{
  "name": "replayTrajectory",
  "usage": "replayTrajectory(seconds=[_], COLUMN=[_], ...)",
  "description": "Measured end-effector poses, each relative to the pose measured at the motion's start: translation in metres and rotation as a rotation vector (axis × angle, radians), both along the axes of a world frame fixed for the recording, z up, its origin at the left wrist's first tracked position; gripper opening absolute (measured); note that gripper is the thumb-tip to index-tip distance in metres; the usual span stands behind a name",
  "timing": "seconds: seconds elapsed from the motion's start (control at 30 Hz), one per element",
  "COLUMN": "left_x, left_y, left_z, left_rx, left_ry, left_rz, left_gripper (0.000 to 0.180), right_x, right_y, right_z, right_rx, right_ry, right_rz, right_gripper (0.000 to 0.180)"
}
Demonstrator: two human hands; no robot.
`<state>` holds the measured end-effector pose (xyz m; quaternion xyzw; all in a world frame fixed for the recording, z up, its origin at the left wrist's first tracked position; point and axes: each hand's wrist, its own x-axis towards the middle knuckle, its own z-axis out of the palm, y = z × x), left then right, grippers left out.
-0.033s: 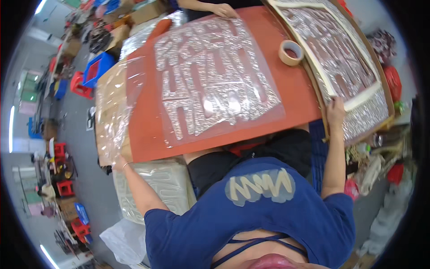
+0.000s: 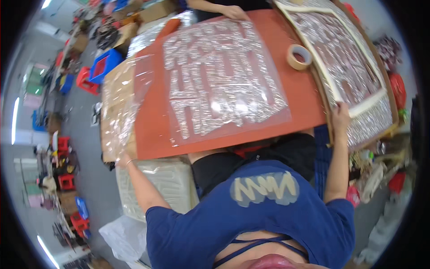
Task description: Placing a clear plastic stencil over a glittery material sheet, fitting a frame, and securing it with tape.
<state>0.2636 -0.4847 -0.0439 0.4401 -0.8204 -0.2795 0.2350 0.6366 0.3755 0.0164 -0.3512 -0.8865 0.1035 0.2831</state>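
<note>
On the orange-red board [image 2: 307,98] lies a clear plastic sheet [image 2: 273,121] covered with silvery cut-out strip shapes. My left hand [image 2: 124,159] is closed at the near end of a crinkled clear plastic film [image 2: 118,112], which lies over the board's left side. My right hand [image 2: 341,115] is closed on the near corner of a cream-coloured frame [image 2: 369,104] at the right. Inside that frame are more silvery strips, and its base is a shiny silver panel [image 2: 378,117]. Across the board, another person's hand [image 2: 236,12] touches the sheet's far edge.
A roll of tan tape [image 2: 299,57] stands on the board near the frame. Below the board's left side sits a stack of pale, plastic-wrapped sheets [image 2: 156,184]. Blue crate [image 2: 105,66] and red stools [image 2: 87,80] are at far left. A white plastic bag [image 2: 121,237] lies near left.
The whole view has shifted slightly to the right and down. Both hands keep their places on the film and the frame.
</note>
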Motion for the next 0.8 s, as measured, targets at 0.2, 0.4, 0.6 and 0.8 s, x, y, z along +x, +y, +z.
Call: replayTrajectory(seconds=[0.2, 0.4, 0.6, 0.8], left_x=[-0.022, -0.009, 0.001, -0.008], left_y=[0.014, -0.013, -0.014, 0.002], left_z=[-0.002, -0.003, 0.014, 0.035], left_rx=[-0.275, 0.280, 0.207, 0.606], left_ry=[-0.367, -0.064, 0.000, 0.556], left_rz=[-0.135, 0.179, 0.059, 0.171], left_gripper=[0.079, 0.081, 0.041, 0.029], right_x=[0.024, 0.019, 0.011, 0.016], right_y=[0.020, 0.024, 0.019, 0.019], right_z=[-0.013, -0.018, -0.010, -0.006], right_rx=[0.004, 0.049, 0.069, 0.131], right_ry=[-0.044, -0.065, -0.080, -0.010], right_rz=[0.023, 0.056, 0.041, 0.092], right_gripper=[0.021, 0.021, 0.021, 0.020])
